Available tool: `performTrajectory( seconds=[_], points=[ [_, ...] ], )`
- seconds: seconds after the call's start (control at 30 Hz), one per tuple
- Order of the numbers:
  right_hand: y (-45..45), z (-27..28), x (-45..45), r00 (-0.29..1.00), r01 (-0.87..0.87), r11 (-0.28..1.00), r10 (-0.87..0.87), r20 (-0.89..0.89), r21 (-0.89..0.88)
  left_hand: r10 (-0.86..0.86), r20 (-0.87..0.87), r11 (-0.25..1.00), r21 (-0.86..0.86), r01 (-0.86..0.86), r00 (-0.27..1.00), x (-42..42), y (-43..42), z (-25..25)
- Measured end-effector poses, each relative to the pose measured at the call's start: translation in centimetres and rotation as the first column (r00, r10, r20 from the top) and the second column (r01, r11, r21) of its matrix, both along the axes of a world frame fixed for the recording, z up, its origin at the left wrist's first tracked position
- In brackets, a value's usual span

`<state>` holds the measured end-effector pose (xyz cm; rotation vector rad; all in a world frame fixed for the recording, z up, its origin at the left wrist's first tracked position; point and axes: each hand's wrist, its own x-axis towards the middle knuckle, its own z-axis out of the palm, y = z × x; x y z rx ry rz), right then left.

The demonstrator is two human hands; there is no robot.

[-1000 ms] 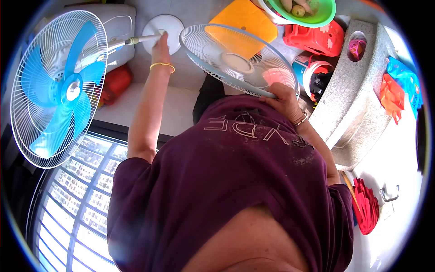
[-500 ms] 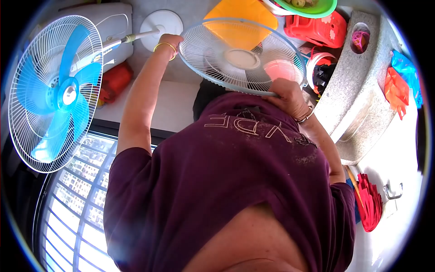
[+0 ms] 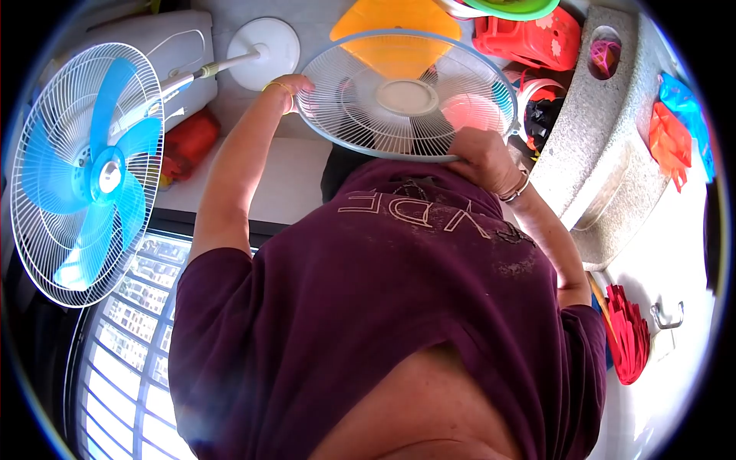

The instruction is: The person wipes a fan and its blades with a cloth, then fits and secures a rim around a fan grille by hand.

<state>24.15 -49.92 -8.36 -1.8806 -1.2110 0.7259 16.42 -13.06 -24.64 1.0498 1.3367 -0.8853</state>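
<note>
A round fan grille [image 3: 349, 115] with thin white wires, a pale blue rim and a white centre disc is tilted in front of my body. My left hand [image 3: 290, 90], wearing a yellow bracelet, holds its left rim, fingertips resting over the edge. Close to my shirt, my right hand [image 3: 483, 157] is closed around the near right rim. On the left stands a pedestal fan with bright blue blades [image 3: 100, 115]; its wire rear guard [image 3: 31, 222] is behind them and the front is uncovered. A pole joins it to a round white base [image 3: 268, 65].
Beyond the grille lie a yellow-orange panel [image 3: 360, 23], a red plastic container [image 3: 537, 42] and a green basin [image 3: 521, 8]. A stone sink [image 3: 571, 169] runs along the right. A red folded umbrella [image 3: 629, 337] hangs lower right. A barred window [image 3: 130, 322] is lower left.
My left hand has moved slightly down along the rim, and its fingers have loosened a little. The grille stays between both hands. The whole view has shifted slightly.
</note>
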Motion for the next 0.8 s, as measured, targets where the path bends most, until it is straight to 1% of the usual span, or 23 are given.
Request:
performTrajectory(
  seconds=[0.03,0.07,0.17,0.23,0.33,0.4,0.43,0.5,0.53,0.6,0.63,0.7,0.73,0.77,0.8],
  points=[
    [0.0,-0.1,0.0,1.0,0.002,1.0,-0.002,0.002,-0.001,0.036,0.01,0.998,-0.048,-0.036,0.999,-0.1,-0.2,0.3],
    [-0.1,-0.1,0.1,1.0,-0.004,1.0,0.004,0.009,0.002,0.034,0.012,0.998,-0.049,-0.033,0.999,-0.1,-0.3,0.4],
    [-0.1,0.0,0.1,1.0,-0.015,1.0,0.015,0.025,-0.002,0.112,0.046,0.991,-0.075,-0.108,0.993,-0.1,-0.8,0.8],
    [-0.3,0.1,0.1,0.999,-0.021,1.0,0.021,0.033,-0.009,0.097,0.027,0.99,-0.108,-0.094,0.995,0.3,-1.0,1.4],
    [-0.7,0.4,0.0,0.997,-0.041,0.998,0.044,0.065,-0.046,0.066,0.064,0.995,-0.08,-0.06,0.996,0.4,-1.1,2.4],
    [-0.7,0.9,0.0,0.993,-0.059,0.997,0.065,0.103,-0.058,0.055,0.176,0.994,-0.105,-0.037,0.983,0.2,-0.6,2.2],
    [-0.8,1.0,0.1,0.992,-0.059,0.997,0.066,0.11,-0.059,0.056,0.184,0.994,-0.105,-0.037,0.981,0.6,-0.7,3.1],
    [-0.9,1.3,0.1,0.989,-0.114,0.988,0.123,0.082,-0.104,0.011,0.26,1.0,-0.011,-0.009,0.966,1.4,-1.2,5.7],
    [-0.8,1.6,0.3,0.988,-0.113,0.988,0.123,0.092,-0.106,0.033,0.271,0.999,-0.015,-0.03,0.962,1.7,-1.1,6.1],
    [-0.8,2.3,0.4,0.985,-0.166,0.978,0.171,0.029,-0.124,0.043,0.313,0.999,-0.017,-0.04,0.949,2.1,-0.8,7.2],
    [-0.8,2.8,0.5,0.985,-0.164,0.978,0.17,0.039,-0.126,0.055,0.347,0.998,-0.019,-0.052,0.936,2.4,-0.6,7.6],
    [-0.6,4.1,1.3,0.976,-0.193,0.969,0.173,-0.136,-0.152,0.056,0.384,0.998,-0.029,-0.049,0.922,2.7,0.1,7.7],
    [-0.4,5.4,2.4,0.94,-0.271,0.922,0.192,-0.281,-0.277,0.053,0.402,0.999,-0.033,-0.043,0.914,2.9,0.4,7.9],
    [-0.3,6.8,3.5,0.903,-0.21,0.911,0.04,-0.428,-0.356,0.05,0.42,0.999,-0.038,-0.038,0.906,3.0,0.4,8.2],
    [-0.7,5.7,4.4,0.912,-0.067,0.944,-0.073,-0.403,-0.324,0.056,0.439,0.998,-0.036,-0.044,0.897,3.2,0.4,8.6]
  ],
)
